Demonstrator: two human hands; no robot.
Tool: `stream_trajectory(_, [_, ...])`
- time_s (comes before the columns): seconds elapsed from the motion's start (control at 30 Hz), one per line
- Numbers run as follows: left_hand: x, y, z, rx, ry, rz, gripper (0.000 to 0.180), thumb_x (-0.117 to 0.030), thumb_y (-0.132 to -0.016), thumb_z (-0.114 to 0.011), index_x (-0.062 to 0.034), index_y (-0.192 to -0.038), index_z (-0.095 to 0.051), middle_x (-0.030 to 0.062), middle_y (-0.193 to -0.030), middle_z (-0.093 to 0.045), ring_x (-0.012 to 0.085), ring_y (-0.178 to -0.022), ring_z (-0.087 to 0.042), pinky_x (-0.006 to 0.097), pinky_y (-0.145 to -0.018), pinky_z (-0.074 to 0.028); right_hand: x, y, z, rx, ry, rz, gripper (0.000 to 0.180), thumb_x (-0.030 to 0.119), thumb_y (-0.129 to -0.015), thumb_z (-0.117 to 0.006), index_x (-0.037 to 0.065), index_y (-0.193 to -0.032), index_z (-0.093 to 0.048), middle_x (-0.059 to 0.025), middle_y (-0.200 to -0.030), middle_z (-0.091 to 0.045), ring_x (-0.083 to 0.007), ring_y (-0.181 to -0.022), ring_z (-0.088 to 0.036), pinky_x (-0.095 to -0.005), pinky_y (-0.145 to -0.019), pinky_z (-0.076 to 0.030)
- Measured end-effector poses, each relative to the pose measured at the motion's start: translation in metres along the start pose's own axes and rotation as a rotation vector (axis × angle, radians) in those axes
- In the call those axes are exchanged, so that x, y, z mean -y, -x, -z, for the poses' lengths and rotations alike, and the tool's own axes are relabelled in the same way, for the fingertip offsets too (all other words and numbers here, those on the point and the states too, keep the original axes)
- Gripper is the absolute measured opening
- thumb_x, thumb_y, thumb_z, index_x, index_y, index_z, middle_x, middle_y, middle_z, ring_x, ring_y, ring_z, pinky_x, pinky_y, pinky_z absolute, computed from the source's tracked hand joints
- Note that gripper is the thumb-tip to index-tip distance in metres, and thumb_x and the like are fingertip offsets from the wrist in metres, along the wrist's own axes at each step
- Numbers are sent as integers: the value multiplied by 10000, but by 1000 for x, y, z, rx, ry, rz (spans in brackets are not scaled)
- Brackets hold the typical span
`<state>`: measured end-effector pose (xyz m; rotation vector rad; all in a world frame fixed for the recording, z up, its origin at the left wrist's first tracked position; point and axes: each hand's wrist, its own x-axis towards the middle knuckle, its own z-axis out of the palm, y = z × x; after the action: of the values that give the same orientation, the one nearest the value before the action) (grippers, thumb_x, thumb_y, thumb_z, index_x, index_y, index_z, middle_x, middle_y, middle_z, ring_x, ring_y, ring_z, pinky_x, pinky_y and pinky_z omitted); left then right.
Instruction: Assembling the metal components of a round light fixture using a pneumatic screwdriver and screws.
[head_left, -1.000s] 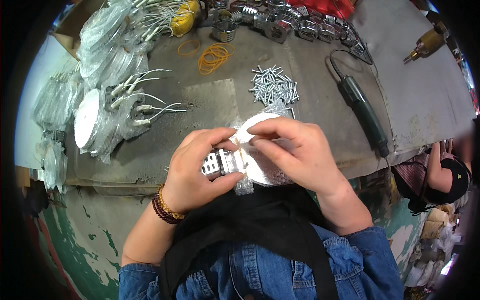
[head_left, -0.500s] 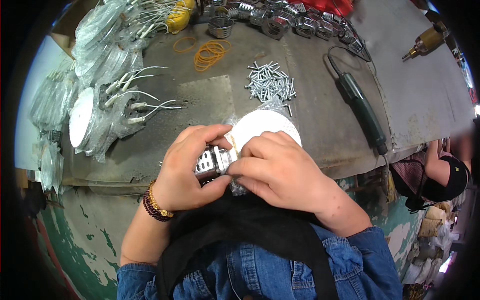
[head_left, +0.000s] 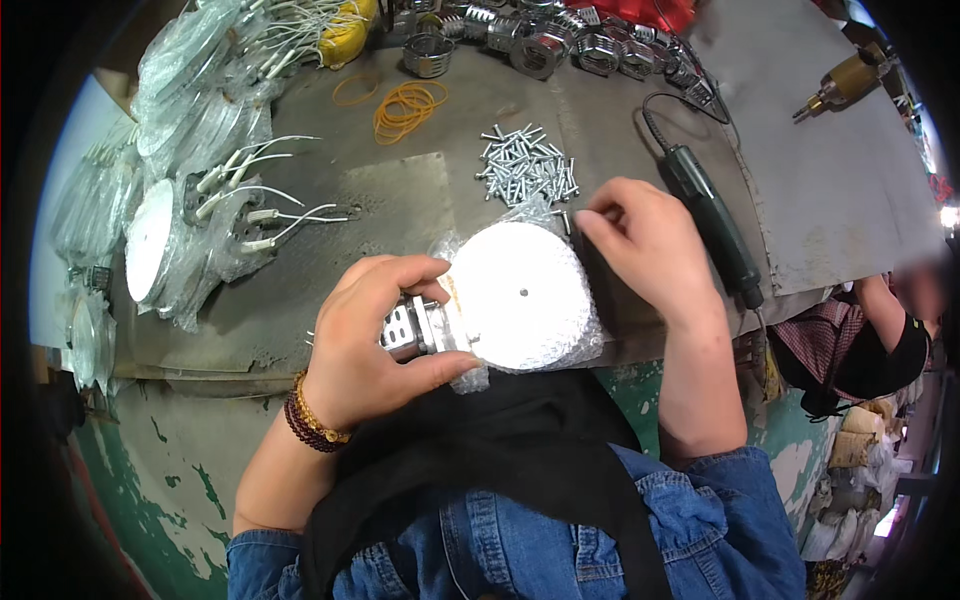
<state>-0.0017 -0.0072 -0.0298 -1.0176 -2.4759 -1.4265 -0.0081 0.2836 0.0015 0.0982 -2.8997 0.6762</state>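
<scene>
Counter point(head_left: 400, 215), grey and scuffed, carries it all. White round lamp disc point(head_left: 525, 295) in clear wrap now sits uncovered at the near edge: my right hand point(head_left: 650, 245) has lifted off it toward the screw pile point(head_left: 528, 170), fingertips pinched narrow, contents unclear. Left hand point(head_left: 375, 345) clamps the lamp's metal back point(head_left: 410, 330).

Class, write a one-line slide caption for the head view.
Left hand grips a bagged white disc lamp by its metal back while right hand reaches toward the screws.
</scene>
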Motion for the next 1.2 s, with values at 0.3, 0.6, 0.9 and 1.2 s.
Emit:
stream_trajectory(0.3, [2, -2, 7, 67, -8, -19, 743, -161, -617, -946, -14, -1262, -609, 88, -1064, -675, 198, -983, -651, 323, -914, -514, 5, -4, -2, 82, 103, 53, 93, 70, -860, -698, -8, -867, -649, -171, -910, -685, -306, -847, -681, -378, -723, -522])
stream_trajectory(0.6, [0, -3, 2, 35, -30, -31, 707, -151, -592, -926, -45, -1224, -626, 77, -1022, -688, 265, -993, -649, 371, -893, -519, 64, 31, -37, 121, -557, 566, 232, 38, -768, -716, 60, -997, -685, -77, -880, -680, -290, -865, -667, -390, -753, -530])
stream_trajectory(0.9, [-1, -3, 1, 5, -1, -12, 692, -132, -564, -904, -62, -1197, -634, 70, -996, -698, 309, -991, -655, 408, -896, -519, 68, 32, -50, -65, -336, 632, 212, 77, -736, -689, 47, -941, -645, -63, -876, -608, -262, -808, -616, -371, -728, -525])
stream_trajectory(1.2, [-2, -2, 1, 4, 0, 6, 687, -147, -567, -914, -65, -1191, -638, 71, -998, -697, 311, -993, -655, 409, -895, -520, 75, 33, -45, -89, -207, 603, 166, 57, -747, -685, 47, -909, -650, -56, -849, -595, -244, -796, -610, -359, -709, -522])
